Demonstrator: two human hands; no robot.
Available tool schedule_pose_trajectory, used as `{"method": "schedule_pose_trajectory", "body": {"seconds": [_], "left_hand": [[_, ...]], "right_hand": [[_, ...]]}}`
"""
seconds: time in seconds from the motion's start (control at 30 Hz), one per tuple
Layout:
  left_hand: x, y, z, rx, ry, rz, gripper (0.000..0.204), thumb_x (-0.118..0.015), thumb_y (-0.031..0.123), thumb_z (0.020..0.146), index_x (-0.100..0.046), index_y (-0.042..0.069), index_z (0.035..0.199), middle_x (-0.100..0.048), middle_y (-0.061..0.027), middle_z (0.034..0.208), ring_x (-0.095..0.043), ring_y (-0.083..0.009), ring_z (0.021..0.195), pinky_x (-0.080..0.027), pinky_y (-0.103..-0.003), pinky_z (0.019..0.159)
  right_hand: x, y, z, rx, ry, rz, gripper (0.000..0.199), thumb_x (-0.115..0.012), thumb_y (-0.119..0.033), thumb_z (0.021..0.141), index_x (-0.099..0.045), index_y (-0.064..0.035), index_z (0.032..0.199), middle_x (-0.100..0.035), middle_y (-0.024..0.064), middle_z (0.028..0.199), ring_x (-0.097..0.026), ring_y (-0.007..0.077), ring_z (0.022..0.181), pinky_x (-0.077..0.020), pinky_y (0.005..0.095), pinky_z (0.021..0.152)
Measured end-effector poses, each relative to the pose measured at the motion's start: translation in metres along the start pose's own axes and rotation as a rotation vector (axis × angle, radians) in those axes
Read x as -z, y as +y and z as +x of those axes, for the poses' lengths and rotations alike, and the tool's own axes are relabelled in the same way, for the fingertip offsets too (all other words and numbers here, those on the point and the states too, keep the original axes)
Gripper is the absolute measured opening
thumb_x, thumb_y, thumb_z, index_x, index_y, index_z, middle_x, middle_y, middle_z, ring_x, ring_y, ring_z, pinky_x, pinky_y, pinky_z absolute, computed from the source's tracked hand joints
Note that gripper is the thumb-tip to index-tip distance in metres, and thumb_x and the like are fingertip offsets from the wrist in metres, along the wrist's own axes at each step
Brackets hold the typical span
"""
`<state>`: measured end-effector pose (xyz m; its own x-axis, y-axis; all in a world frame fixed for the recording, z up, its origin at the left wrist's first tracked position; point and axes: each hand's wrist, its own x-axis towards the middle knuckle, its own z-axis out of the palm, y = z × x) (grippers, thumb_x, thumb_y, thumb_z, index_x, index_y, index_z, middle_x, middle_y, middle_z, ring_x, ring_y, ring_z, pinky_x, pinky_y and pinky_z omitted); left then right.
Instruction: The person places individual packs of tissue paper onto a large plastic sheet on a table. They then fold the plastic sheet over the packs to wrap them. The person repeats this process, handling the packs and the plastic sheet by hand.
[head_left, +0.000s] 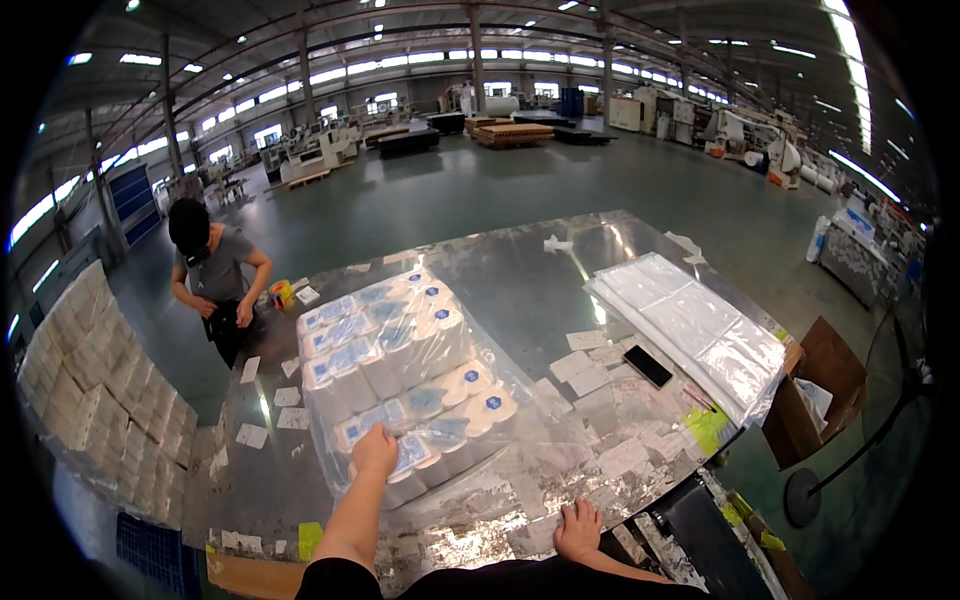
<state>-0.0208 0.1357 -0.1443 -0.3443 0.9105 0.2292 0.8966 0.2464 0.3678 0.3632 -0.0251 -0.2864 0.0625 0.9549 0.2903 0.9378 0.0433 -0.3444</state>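
Observation:
My left hand rests on the near end of a big clear plastic bag filled with several white paper rolls with blue labels, lying on a shiny metal table. The fingers press on the bag's film; a firm grip is not visible. My right hand lies flat on the table's near edge with fingers spread, holding nothing.
A stack of clear flat bags lies at the table's right, a black phone and loose paper slips beside it. A person in grey stands at the far left corner. Wrapped roll packs are stacked left; a cardboard box sits right.

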Motion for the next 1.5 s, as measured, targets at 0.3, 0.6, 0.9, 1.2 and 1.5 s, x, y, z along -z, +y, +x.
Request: {"method": "schedule_pose_trajectory", "body": {"seconds": [0.3,0.6,0.9,1.2,1.5], "left_hand": [[0.013,0.009,-0.001,0.023,-0.069,-0.029,0.02,-0.052,0.025,0.081,-0.059,0.01,0.092,-0.065,-0.0169,0.082,-0.062,-0.037,0.08,-0.048,-0.048,0.071],[0.007,0.003,0.0,0.017,-0.061,-0.033,0.017,-0.052,0.024,0.081,-0.058,0.01,0.091,-0.066,-0.0155,0.081,-0.062,-0.0358,0.079,-0.048,-0.047,0.071],[0.003,-0.001,0.002,-0.008,-0.057,-0.033,0.017,-0.052,0.024,0.082,-0.057,0.01,0.091,-0.066,-0.0157,0.081,-0.063,-0.0357,0.077,-0.049,-0.047,0.071],[0.006,0.002,0.002,-0.004,-0.05,-0.023,0.017,-0.052,0.024,0.083,-0.058,0.01,0.091,-0.066,-0.0152,0.079,-0.063,-0.035,0.076,-0.049,-0.046,0.07],[0.008,0.004,0.002,0.001,-0.068,-0.018,0.018,-0.049,0.024,0.086,-0.057,0.009,0.091,-0.066,-0.0159,0.08,-0.063,-0.0352,0.077,-0.049,-0.046,0.071]], "right_hand": [[0.001,0.001,0.0,0.006,0.002,-0.01,0.042,-0.058,-0.018,0.071,-0.057,-0.0101,0.111,-0.045,0.018,0.127,-0.036,0.0354,0.125,-0.0227,0.0551,0.104],[-0.001,0.001,0.001,0.004,-0.004,-0.023,0.042,-0.058,-0.018,0.071,-0.057,-0.0107,0.112,-0.045,0.0179,0.127,-0.037,0.0352,0.125,-0.0216,0.0542,0.105],[-0.006,0.005,0.0,0.011,-0.005,-0.007,0.043,-0.059,-0.02,0.069,-0.057,-0.0106,0.111,-0.044,0.0183,0.128,-0.036,0.0362,0.124,-0.0219,0.057,0.103],[-0.006,0.004,0.0,0.012,-0.001,-0.017,0.042,-0.06,-0.019,0.069,-0.057,-0.0104,0.111,-0.044,0.0188,0.128,-0.036,0.0367,0.124,-0.0221,0.0571,0.103],[-0.004,0.002,0.001,0.017,0.005,-0.033,0.041,-0.058,-0.019,0.07,-0.057,-0.0101,0.11,-0.044,0.019,0.127,-0.037,0.037,0.124,-0.0224,0.0553,0.103]]}}
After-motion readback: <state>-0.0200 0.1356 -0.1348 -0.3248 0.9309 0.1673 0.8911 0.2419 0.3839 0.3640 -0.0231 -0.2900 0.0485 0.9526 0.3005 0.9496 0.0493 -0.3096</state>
